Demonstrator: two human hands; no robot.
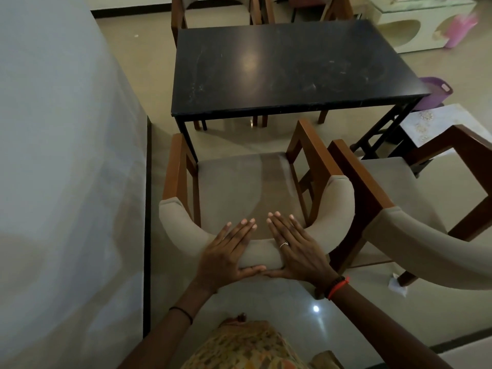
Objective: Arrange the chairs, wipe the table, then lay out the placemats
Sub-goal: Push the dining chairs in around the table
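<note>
A wooden chair with a beige cushioned seat [239, 187] and a curved padded backrest stands in front of me, facing the black table [292, 67]. My left hand [229, 251] and my right hand [292, 246] lie side by side on top of the backrest's middle. The fingers of both are straight and point toward the seat, with the thumbs down the near side of the padding. A second matching chair [415, 187] stands to the right, turned at an angle. No placemats or cloth are in view.
A pale wall [66, 155] runs close along the left. Two more chairs [218, 12] stand at the table's far side. A purple basket [436, 91] and a patterned stool [426, 123] sit right of the table. A crumpled paper [398, 284] lies on the glossy floor.
</note>
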